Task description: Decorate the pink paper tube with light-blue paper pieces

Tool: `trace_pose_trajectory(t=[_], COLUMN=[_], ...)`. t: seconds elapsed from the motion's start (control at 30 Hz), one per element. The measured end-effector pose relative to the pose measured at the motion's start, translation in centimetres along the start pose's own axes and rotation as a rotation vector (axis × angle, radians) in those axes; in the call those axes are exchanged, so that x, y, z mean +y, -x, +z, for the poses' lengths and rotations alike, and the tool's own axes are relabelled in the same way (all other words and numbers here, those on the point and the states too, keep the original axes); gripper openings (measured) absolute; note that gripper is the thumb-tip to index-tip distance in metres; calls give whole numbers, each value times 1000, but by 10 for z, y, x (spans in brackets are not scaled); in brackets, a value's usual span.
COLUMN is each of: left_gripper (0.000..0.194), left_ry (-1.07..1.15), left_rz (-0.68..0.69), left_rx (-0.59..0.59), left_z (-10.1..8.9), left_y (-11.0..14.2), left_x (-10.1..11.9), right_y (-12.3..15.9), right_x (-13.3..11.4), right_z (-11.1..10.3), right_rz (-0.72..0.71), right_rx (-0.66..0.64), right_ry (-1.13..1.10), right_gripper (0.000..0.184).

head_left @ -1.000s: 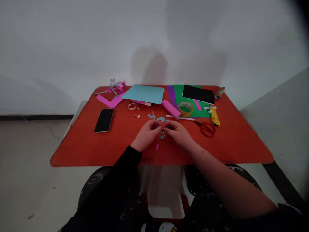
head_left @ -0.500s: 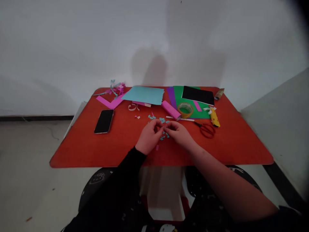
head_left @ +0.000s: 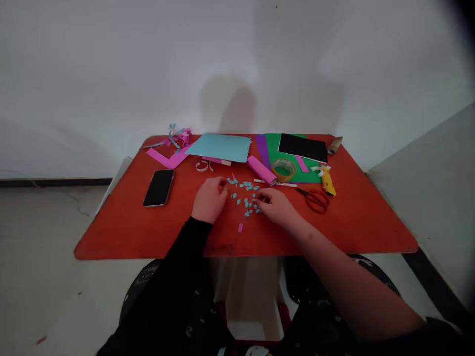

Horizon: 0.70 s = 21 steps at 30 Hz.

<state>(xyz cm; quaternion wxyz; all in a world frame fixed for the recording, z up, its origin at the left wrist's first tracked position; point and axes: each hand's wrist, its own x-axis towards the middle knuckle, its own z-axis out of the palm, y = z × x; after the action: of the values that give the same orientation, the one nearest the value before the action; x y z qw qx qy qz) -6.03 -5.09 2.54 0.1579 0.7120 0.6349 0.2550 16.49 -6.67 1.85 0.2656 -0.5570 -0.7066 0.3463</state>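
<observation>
Many small light-blue paper bits (head_left: 243, 198) lie scattered on the middle of the red table (head_left: 352, 222). My left hand (head_left: 210, 200) rests just left of them, its fingers loosely curled and nothing visible in them. My right hand (head_left: 276, 207) lies on the right side of the scatter, with its fingertips among the bits. I cannot tell whether those fingers pinch a piece. A small pink paper scrap (head_left: 240, 227) lies just below the bits, between my hands. A white-capped marker (head_left: 275, 184) lies just above my right hand.
Across the table lie a black phone (head_left: 159, 188), a light-blue sheet (head_left: 220, 147), a green sheet (head_left: 272, 148), a pink paper roll (head_left: 261, 169), a tape roll (head_left: 284, 170), red scissors (head_left: 316, 200), and a yellow utility knife (head_left: 328, 182). Pink strips (head_left: 166, 158) lie back left.
My hands were close together over the bits and have moved apart, the left one going left. The blue bits now show as a wider scatter between them.
</observation>
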Motion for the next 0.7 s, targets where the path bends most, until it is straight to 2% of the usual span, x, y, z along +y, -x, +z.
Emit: trace_pose_trajectory(t=[0.07, 0.17, 0.47, 0.57, 0.7], left_gripper=[26, 25, 22, 16, 16], left_ry=[-89, -180, -351, -164, 387], left_rz=[-26, 24, -36, -51, -89], left_rx=[-41, -120, -63, -41, -117], left_z=[-4, -1, 11, 13, 15], left_y=[-7, -8, -4, -7, -4], left_x=[-13, -19, 0, 3, 15], right_y=[1, 2, 5, 3, 0], right_x=[0, -1, -1, 1, 3], right_z=[0, 0, -2, -2, 2], right_rz=[-36, -63, -51, -67, -52], right_rx=[-15, -53, 17, 47, 82], right_ry=[109, 237, 232, 184, -74], right_gripper=[13, 19, 23, 22, 23])
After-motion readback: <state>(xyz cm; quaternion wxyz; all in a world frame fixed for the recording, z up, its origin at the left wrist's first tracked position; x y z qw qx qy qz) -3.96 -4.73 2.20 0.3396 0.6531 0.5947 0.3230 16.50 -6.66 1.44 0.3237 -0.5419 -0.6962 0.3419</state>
